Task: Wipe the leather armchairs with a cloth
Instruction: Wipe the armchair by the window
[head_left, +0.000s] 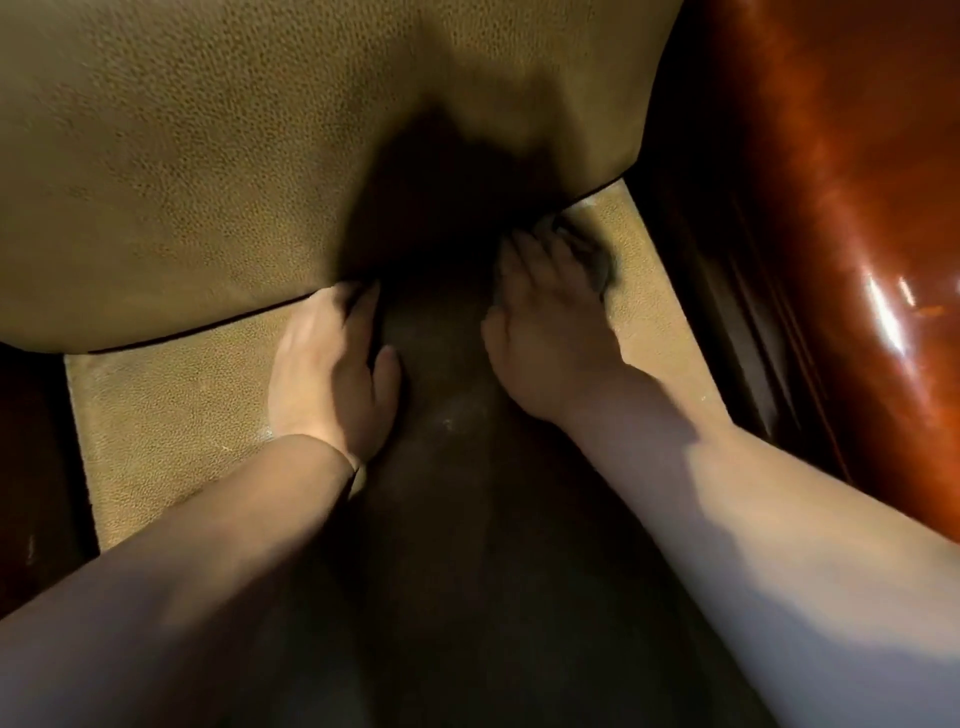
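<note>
We're seeing the seat (171, 415) & back cushion (208, 156) showing tan w/ fine pebbled grain, dark piping at the seam. Armrest (831, 208) glowing glossy reddish-brown. Cloth (592, 254) looking dull grey.

Light's behind me, warm and hard: my shadow (441, 218) falls dark down the middle of the view. Bright specular glare (883, 312) at right on glossy reddish-brown surface. Dark gaps at both edges, nothing resolvable there.
</note>
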